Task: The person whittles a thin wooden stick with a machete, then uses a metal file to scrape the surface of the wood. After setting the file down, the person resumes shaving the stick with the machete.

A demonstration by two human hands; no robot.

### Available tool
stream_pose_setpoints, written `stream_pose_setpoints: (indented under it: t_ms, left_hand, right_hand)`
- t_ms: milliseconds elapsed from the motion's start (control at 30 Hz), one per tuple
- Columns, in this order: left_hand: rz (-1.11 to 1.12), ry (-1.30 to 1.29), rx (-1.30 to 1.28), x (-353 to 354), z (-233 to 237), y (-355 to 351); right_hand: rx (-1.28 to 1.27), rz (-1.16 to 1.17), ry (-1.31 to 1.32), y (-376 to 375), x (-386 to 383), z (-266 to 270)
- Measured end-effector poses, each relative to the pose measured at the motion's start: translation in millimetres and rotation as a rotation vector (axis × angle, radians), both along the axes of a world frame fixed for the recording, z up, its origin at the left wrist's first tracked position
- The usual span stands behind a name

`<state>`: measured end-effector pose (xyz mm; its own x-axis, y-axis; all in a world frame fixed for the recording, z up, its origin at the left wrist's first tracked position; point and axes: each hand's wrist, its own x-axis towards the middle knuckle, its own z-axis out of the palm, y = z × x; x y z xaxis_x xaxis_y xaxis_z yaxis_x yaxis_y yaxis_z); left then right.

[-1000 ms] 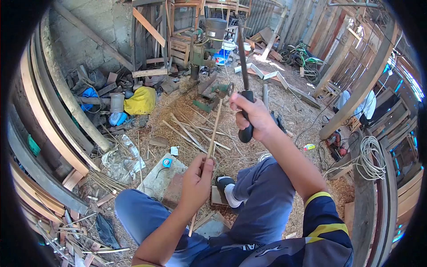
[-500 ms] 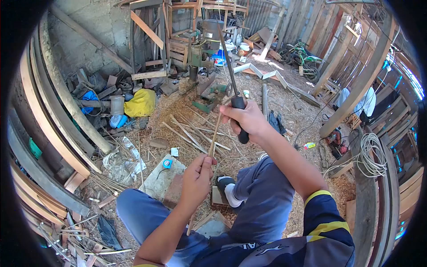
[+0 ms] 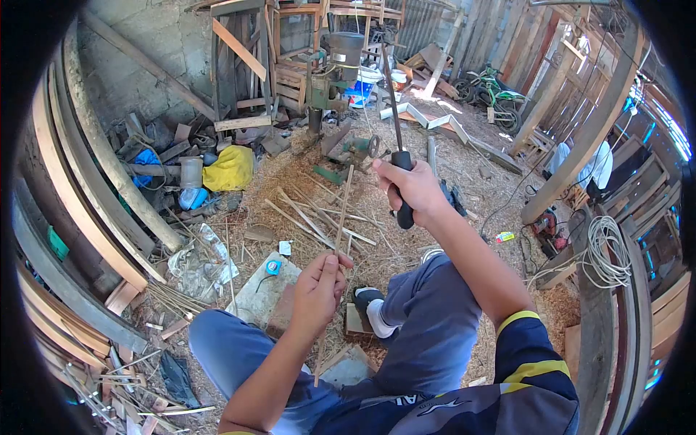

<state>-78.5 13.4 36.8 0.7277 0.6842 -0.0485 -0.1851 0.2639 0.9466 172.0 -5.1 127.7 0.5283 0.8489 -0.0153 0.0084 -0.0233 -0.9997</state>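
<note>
My left hand [image 3: 317,291] is closed around a thin wooden stick [image 3: 344,206], which points upward and slightly right. The stick's lower end [image 3: 319,362] comes out below the hand, over my lap. My right hand [image 3: 417,192] grips the black handle [image 3: 401,161] of a long knife. Its narrow dark blade [image 3: 391,98] points up and away from me. A gap separates the stick's upper tip from my right fingers and the knife.
Several thin sticks [image 3: 308,217] lie on the shaving-covered floor. A blue tape measure [image 3: 272,267] rests on a pale slab [image 3: 255,296] by my knee. Beyond are a yellow cloth [image 3: 229,168], a green metal machine [image 3: 319,90], a wooden post [image 3: 580,130] and coiled cable [image 3: 607,250].
My right hand has shifted slightly right and down with the knife, coming away from the stick's upper end. My left hand has barely moved, and the stick's full top now shows.
</note>
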Motion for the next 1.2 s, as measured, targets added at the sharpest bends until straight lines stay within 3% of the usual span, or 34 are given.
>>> stream_pose_setpoints:
  t_ms: [67, 367, 733, 1033, 1200]
  left_hand:
    - [-0.008, 0.013, 0.015, -0.1, -1.2, -1.0]
    - [-0.152, 0.017, -0.08, 0.6, 3.6, -3.5]
    - [-0.167, -0.05, -0.135, 2.3, -14.8, -4.0]
    - [-0.156, 0.151, 0.053, -2.6, -27.6, -5.9]
    - [-0.153, 0.086, 0.06, -2.7, -28.7, -6.4]
  right_hand:
    - [0.111, 0.005, -0.02, -3.9, -7.1, 2.7]
    - [0.075, 0.265, 0.083, -5.1, -8.8, 0.8]
    - [0.146, 0.121, 0.06, -4.8, -6.8, 2.2]
    - [0.196, 0.033, 0.115, -6.5, 15.3, -0.6]
    - [0.206, 0.029, 0.056, -7.2, 14.1, 3.1]
